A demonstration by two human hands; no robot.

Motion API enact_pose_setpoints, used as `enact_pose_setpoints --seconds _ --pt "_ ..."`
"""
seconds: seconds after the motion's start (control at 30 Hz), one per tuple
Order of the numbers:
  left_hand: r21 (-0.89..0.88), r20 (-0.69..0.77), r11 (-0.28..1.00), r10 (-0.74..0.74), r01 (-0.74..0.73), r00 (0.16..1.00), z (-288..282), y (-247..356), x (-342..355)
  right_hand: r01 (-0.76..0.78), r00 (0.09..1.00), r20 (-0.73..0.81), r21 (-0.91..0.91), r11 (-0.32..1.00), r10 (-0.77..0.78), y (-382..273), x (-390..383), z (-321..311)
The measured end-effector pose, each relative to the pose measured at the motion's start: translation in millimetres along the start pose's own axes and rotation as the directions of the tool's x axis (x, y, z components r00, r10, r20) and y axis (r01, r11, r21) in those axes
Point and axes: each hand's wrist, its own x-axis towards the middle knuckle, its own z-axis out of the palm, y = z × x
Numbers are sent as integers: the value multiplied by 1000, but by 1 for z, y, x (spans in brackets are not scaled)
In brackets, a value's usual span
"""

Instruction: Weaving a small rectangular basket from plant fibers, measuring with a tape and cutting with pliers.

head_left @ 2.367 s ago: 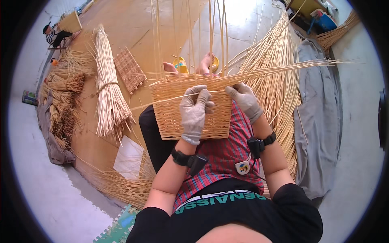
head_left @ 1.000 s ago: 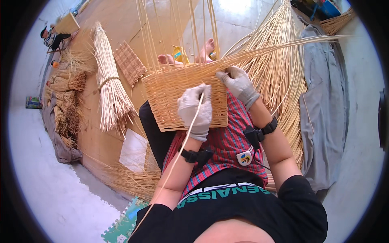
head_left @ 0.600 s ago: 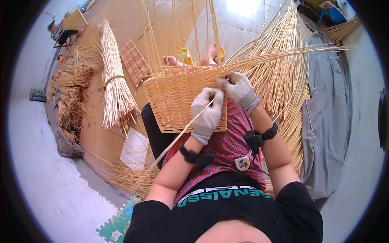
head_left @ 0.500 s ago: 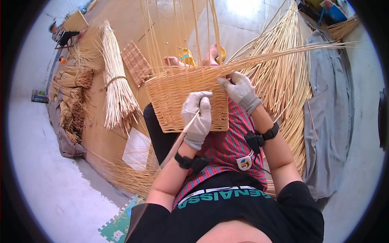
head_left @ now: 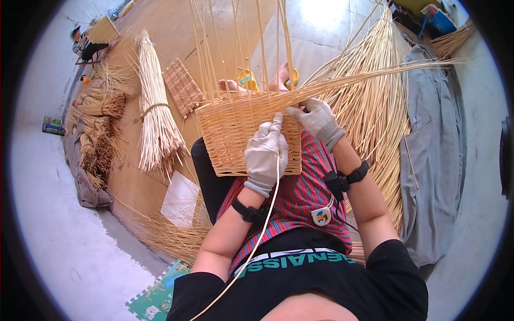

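A half-woven wicker basket (head_left: 225,128) leans on my lap, its tall upright stakes (head_left: 261,43) rising from the far rim. My gloved left hand (head_left: 265,155) lies against the front wall, index finger stretched up the weave, other fingers curled round a pale wicker strand (head_left: 262,230). That strand trails down across my shirt toward the lower edge. At the basket's upper right corner, my gloved right hand (head_left: 318,120) pinches the woven rim, thumb pointing left. Just above it, a sheaf of long loose strands (head_left: 369,76) runs out to the right. The right fingertips are partly hidden behind the corner.
A tied wicker bundle (head_left: 153,107) and a woven panel (head_left: 182,87) lie to the left. Darker bundles (head_left: 99,134) sit farther left. A large spread of wicker (head_left: 369,117) and grey cloth (head_left: 431,160) fill the right. Another person (head_left: 88,45) sits at the far left.
My left hand has turned, its index finger now extended up toward the rim. The strand has swung from beside the left forearm to across my shirt. The right hand stays at the corner.
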Motion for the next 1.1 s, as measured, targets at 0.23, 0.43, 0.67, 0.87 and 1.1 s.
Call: enact_pose_setpoints --seconds 0.23,0.43,0.67,0.87,1.1 --pt "171 165 985 -62 33 984 -6 8 15 -31 995 -97 -290 957 3 -17 -3 3" --pt "170 342 984 -118 62 932 -17 9 43 -138 983 -168 -443 886 70 -42 -5 16" --pt "-468 125 860 -162 202 979 -15 8 -1 -173 985 -64 -265 949 162 -31 -6 0" --pt "-845 311 214 -548 489 777 -5 -33 -51 -296 938 249 218 930 240 -8 12 -16" --pt "-870 303 205 -495 448 815 -19 -41 -44 -74 996 79 412 908 45 1 2 13"
